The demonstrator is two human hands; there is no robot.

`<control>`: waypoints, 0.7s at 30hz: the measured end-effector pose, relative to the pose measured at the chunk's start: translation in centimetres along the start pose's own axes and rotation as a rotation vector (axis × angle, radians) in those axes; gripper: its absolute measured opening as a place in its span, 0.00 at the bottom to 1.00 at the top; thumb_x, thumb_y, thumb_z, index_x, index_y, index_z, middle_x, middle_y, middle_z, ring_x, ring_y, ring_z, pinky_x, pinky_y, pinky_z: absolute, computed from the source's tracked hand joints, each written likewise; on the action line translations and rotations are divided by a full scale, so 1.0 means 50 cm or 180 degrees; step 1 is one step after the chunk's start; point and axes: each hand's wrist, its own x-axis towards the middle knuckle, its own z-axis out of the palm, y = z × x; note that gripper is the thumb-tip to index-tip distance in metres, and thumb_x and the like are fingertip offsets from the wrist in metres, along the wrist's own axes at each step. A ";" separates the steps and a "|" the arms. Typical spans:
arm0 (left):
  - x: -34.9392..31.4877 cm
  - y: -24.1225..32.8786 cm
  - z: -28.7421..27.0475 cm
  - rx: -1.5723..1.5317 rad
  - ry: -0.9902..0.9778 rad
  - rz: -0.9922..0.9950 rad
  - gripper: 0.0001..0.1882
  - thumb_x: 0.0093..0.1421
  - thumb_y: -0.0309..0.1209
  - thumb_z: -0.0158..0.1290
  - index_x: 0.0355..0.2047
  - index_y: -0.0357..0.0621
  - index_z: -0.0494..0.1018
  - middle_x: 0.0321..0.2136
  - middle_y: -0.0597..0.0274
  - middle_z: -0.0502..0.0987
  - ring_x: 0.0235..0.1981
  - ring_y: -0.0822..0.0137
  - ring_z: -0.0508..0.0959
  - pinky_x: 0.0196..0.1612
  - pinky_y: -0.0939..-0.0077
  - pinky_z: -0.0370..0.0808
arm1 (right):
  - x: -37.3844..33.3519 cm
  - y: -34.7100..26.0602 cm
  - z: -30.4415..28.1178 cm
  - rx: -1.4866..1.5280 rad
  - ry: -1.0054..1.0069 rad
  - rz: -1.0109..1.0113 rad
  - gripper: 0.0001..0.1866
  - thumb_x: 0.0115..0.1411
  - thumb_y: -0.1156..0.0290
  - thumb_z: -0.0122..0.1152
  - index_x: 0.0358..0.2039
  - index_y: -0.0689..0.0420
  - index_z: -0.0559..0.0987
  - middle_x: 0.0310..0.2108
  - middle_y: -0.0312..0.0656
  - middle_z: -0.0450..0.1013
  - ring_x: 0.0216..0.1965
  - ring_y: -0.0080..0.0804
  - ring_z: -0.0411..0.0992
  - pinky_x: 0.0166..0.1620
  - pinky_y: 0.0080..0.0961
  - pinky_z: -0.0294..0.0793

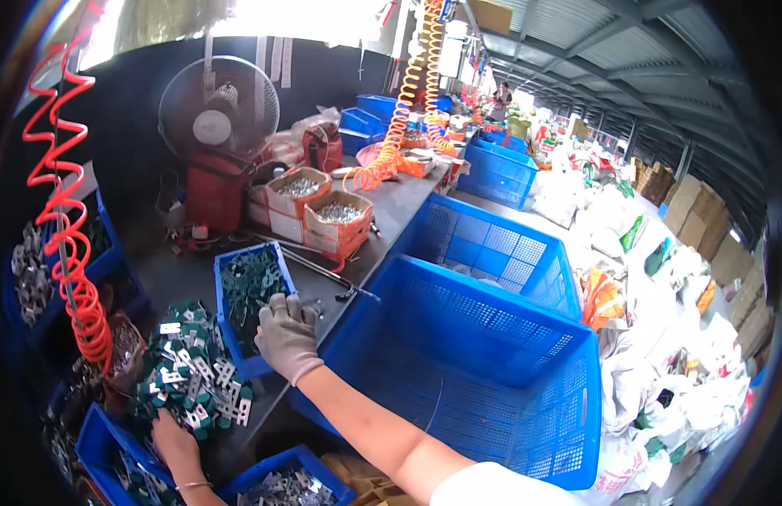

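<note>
My right hand (288, 336), in a grey-white glove, is over the right rim of a small blue bin (223, 314). Its fingers are curled, and whatever they may hold is hidden. Dark green parts (252, 278) fill that bin. My bare left hand (175, 440) is at the near edge of a heap of green-and-silver metal pieces (193, 371). The fingertips there are partly hidden among the pieces, so their closure is unclear.
Large blue crates (492, 354) stand right of the workbench (391, 211). Orange cartons of small metal parts (338, 212) and a fan (218, 110) are farther back. A red coiled hose (75, 278) hangs at left. Another blue bin (323, 476) sits near me; white sacks (661, 354) pile up at right.
</note>
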 end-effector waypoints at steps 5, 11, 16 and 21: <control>-0.037 0.057 -0.047 -0.0202 0.0768 0.0080 0.10 0.59 0.18 0.50 0.42 0.33 0.68 0.38 0.39 0.75 0.40 0.38 0.76 0.44 0.52 0.75 | 0.006 -0.002 -0.034 0.0641 0.0079 0.0436 0.13 0.54 0.58 0.64 0.37 0.49 0.78 0.49 0.37 0.70 0.56 0.41 0.63 0.53 0.49 0.59; -0.146 0.075 -0.113 -0.3197 0.0444 0.0382 0.15 0.67 0.28 0.52 0.51 0.35 0.67 0.43 0.50 0.75 0.40 0.59 0.78 0.42 0.67 0.77 | -0.096 -0.046 -0.062 0.3751 -0.0007 -0.0343 0.07 0.56 0.71 0.64 0.33 0.54 0.75 0.32 0.38 0.73 0.36 0.42 0.72 0.43 0.35 0.70; -0.270 0.087 -0.102 -0.6207 -0.1573 -0.1369 0.16 0.70 0.29 0.50 0.55 0.37 0.71 0.41 0.62 0.80 0.38 0.70 0.80 0.36 0.78 0.77 | -0.279 -0.118 -0.106 0.3516 -0.1249 -0.0602 0.08 0.59 0.68 0.62 0.36 0.56 0.75 0.34 0.43 0.71 0.41 0.46 0.70 0.46 0.36 0.70; -0.291 0.081 -0.077 -0.5797 -0.1226 -0.1580 0.17 0.69 0.29 0.52 0.57 0.41 0.69 0.34 0.67 0.78 0.27 0.78 0.74 0.26 0.85 0.70 | -0.323 -0.122 -0.103 0.3663 -0.1399 -0.0619 0.10 0.60 0.67 0.60 0.38 0.58 0.73 0.38 0.47 0.72 0.46 0.47 0.70 0.50 0.40 0.70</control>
